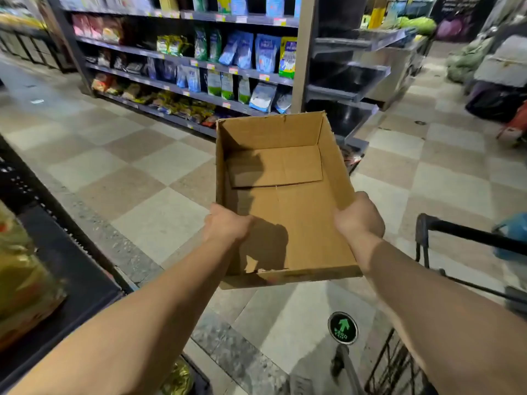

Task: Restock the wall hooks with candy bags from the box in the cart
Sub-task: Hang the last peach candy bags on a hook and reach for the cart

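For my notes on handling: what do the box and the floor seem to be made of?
Box: brown corrugated cardboard, matte; folded bottom flaps and a torn near edge show it. Floor: probably polished stone or terrazzo tiles, speckled, slightly glossy, in a two-tone checker pattern.

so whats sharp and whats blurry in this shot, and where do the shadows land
Head view: the cardboard box and both hands, left hand and right hand, are fairly sharp; the edges smear, especially the yellow packs at left; the left hand throws a dark shadow onto the box floor; the wide lens bends the shelves.
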A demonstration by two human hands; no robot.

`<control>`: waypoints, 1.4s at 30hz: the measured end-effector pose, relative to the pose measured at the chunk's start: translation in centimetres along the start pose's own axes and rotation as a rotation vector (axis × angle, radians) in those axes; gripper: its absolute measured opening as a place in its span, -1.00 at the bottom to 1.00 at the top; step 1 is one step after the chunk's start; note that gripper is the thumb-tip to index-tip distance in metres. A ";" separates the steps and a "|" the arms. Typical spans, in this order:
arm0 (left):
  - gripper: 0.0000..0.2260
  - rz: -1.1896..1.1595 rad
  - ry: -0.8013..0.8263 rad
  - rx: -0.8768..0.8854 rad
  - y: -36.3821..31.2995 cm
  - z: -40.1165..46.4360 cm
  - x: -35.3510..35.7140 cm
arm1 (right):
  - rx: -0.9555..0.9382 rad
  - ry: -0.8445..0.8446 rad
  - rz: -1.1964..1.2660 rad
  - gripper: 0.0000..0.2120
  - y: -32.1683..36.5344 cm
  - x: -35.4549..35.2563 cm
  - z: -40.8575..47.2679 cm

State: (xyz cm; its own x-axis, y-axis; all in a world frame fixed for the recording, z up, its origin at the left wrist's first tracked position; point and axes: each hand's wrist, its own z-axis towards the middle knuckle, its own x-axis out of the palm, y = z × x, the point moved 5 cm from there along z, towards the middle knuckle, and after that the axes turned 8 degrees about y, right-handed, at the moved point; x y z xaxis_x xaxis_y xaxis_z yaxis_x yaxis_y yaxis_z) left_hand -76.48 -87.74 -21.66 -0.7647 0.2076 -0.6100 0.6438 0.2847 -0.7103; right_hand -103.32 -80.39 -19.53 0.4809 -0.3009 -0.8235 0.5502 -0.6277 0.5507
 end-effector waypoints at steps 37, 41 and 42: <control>-0.23 -0.479 -0.386 -0.643 12.6 52.0 -28.9 | -0.549 0.724 -0.207 -0.71 58.7 45.3 30.6; -0.26 -0.494 -0.423 -0.695 15.1 57.5 -31.4 | -0.553 0.752 -0.242 -0.67 63.9 51.5 32.3; -0.25 -0.502 -0.430 -0.712 15.7 59.2 -32.0 | -0.558 0.758 -0.258 -0.66 65.2 53.3 32.9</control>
State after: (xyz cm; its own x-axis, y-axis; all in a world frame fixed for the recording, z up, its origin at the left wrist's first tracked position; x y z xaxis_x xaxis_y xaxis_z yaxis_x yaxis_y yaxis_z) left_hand -40.30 -145.30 -34.09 -0.7803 -0.4117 -0.4709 -0.0294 0.7762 -0.6298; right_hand -64.31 -160.96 -31.99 0.5046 0.4618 -0.7295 0.8505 -0.1207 0.5119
